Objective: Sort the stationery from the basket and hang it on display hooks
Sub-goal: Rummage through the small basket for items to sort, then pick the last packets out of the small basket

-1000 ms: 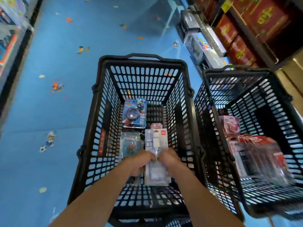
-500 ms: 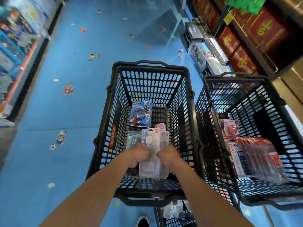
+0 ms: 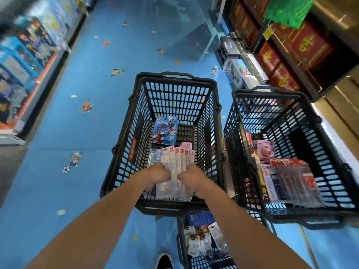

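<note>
- Together, the left hand (image 3: 155,176) and right hand (image 3: 191,176) grip a fanned stack of clear packs (image 3: 179,162), fingers curled round its lower half, one hand at each side edge.
- The packs, each with a red tag at the top, are held inside the middle basket (image 3: 194,79), close to its near wall, tops pointing away from the person.
- Beyond them, a blue pack (image 3: 165,130) lies deeper in the same basket.
- A 2nd basket (image 3: 268,92) stands just to the right and holds red-topped packs (image 3: 291,177) and a pink pack (image 3: 265,150).
- A 3rd basket (image 3: 181,241), partly hidden under the other 2, holds more goods.
- All 3 stand on a blue floor (image 3: 81,191) dotted with cartoon stickers; a black shoe (image 3: 164,260) shows at the bottom edge.
- Red boxes (image 3: 305,43) fill the shelves on the right; the left shelves are blurred.
</note>
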Available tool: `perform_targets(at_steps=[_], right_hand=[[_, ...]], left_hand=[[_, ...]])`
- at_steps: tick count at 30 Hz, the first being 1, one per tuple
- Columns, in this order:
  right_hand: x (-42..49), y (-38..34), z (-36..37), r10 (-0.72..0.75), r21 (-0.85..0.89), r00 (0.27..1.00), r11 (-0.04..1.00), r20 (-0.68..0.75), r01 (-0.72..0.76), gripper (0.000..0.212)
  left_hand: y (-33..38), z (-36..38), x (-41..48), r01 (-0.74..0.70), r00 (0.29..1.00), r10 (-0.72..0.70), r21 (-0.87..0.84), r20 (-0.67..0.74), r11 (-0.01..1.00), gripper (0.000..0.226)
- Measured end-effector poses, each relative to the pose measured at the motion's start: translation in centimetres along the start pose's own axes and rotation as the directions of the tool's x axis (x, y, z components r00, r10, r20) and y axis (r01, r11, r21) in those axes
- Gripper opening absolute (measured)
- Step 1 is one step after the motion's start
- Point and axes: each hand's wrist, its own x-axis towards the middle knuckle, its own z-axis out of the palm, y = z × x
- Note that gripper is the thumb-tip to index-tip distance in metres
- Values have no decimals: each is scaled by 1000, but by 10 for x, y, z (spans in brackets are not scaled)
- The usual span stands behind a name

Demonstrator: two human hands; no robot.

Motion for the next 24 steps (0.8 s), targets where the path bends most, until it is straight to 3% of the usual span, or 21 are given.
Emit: perform_targets(at_steps=[3,6,12,14,18,21,24], right_hand=[[-10,-4,-7,-101,71,995,992,-3,101,65],[-27,-7,-17,-228,121,972,965,-61,234,56],[-93,2,-57,-431,139,896,886,-108,443,14],[-124,17,-73,-452,163,884,869,-120,467,14],[-190,73,-103,-532,318,847,802,-4,505,12],[-224,131,-112,-534,323,840,816,101,480,9],[-230,190,-113,-448,218,868,888,214,405,4]], left_hand=[[8,-3,-12,-89,993,93,56,-79,994,53],[17,-5,-39,-191,966,198,57,-165,980,13],[42,13,-122,-316,914,302,-9,-271,949,16],[47,30,-164,-328,913,292,-87,-285,941,21],[43,84,-230,-322,942,308,-98,-130,942,4],[29,140,-260,-246,969,248,-54,18,968,15],[10,194,-261,-173,983,173,-12,64,985,26]])
